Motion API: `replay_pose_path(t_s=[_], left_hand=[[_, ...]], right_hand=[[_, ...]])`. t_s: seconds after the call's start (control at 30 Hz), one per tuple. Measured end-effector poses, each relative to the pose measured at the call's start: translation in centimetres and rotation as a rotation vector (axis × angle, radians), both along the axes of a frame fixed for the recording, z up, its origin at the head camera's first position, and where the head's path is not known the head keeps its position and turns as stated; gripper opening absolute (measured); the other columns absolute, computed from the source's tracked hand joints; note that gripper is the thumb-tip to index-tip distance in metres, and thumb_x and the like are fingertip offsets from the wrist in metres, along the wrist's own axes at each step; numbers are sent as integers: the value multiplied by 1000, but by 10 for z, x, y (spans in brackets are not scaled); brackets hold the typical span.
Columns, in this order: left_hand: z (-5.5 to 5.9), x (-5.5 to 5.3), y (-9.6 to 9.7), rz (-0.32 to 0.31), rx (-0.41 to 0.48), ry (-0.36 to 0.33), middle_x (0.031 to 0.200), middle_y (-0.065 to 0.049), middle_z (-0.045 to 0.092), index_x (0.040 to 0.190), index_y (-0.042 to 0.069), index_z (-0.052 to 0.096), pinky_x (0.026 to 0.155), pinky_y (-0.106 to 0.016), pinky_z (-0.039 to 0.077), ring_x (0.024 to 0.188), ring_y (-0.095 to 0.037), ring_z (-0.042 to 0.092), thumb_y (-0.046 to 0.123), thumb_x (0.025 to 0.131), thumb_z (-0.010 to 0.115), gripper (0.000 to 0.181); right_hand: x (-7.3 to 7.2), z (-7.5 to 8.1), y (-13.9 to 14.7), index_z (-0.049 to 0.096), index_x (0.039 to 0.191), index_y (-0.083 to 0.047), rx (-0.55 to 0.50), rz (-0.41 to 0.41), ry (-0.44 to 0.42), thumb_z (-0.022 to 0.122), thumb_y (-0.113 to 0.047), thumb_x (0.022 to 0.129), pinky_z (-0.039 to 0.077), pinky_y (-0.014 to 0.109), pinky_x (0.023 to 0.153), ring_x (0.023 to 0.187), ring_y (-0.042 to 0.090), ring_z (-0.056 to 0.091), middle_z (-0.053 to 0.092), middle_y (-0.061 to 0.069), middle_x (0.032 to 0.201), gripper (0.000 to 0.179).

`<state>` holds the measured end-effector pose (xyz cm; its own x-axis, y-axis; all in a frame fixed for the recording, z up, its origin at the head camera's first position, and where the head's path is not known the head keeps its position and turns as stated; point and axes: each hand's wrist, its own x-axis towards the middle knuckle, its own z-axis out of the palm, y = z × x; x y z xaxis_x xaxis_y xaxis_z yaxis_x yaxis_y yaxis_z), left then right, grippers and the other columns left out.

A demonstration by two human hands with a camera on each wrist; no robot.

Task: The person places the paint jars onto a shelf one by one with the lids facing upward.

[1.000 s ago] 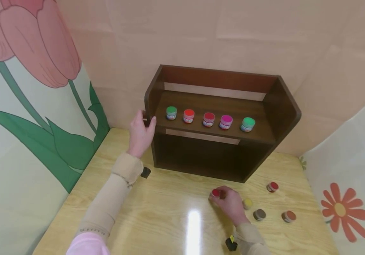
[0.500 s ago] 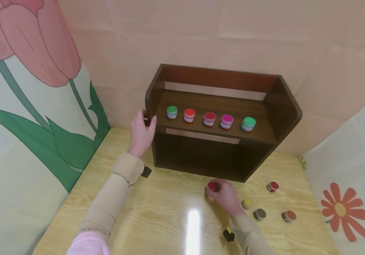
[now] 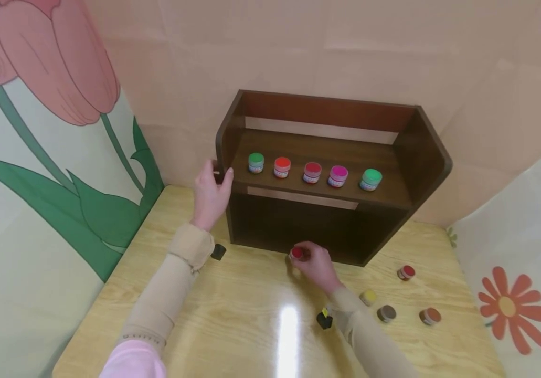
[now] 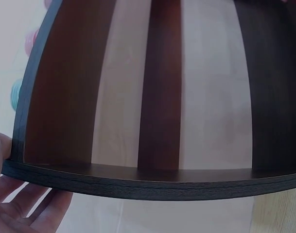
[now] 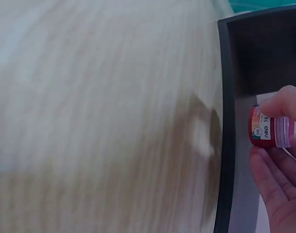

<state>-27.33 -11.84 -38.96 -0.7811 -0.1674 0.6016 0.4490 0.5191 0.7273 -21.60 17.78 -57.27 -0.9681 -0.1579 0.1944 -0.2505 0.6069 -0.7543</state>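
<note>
My right hand (image 3: 318, 266) pinches a small dark red paint jar (image 3: 296, 253) between thumb and fingers, at the front of the shelf's lower compartment. The right wrist view shows the jar (image 5: 265, 128) lying sideways in that picture, its printed label in sight. On the left, my other hand (image 3: 211, 195) grips the side panel of the dark brown shelf (image 3: 327, 144); in the left wrist view the fingers (image 4: 53, 211) wrap under the panel's edge. Along the upper board stand several jars: green (image 3: 256, 163), orange-red (image 3: 282, 167), red (image 3: 312, 172), magenta (image 3: 338, 176) and mint (image 3: 370, 179).
On the table's right lie more jars: yellow (image 3: 368, 297), dark brown (image 3: 386, 314), rust (image 3: 430, 316) and red (image 3: 406, 272). The shelf stands towards the back of the wooden table (image 3: 232, 315), before a peach backdrop (image 3: 298, 47). Side hangings carry printed flowers.
My right hand has carried the dark red jar left and away from me, up to the shelf's lower front. The left hand keeps its grip on the side panel.
</note>
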Motion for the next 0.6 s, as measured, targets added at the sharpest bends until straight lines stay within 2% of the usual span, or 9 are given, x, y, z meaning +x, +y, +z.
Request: replay_pose_path(t_s=[0.3,0.6], left_hand=[[1,0,-2,-1,12,-7,96,-18,63,107,-3,57,72,-42,56,84,-31,66,15,99,66,22],[2,1,0,7,-5,-19,97,-16,63,106,-1,57,73,-41,57,86,-31,67,17,99,66,22]], right_hand=[[-23,0,-21,71,113,-1,-144,28,-46,83,0,82,59,33,78,89,23,72,73,10,99,33],[-39,-2,-52,71,113,0,-189,13,-22,82,2,81,59,37,79,91,26,72,73,11,100,33]])
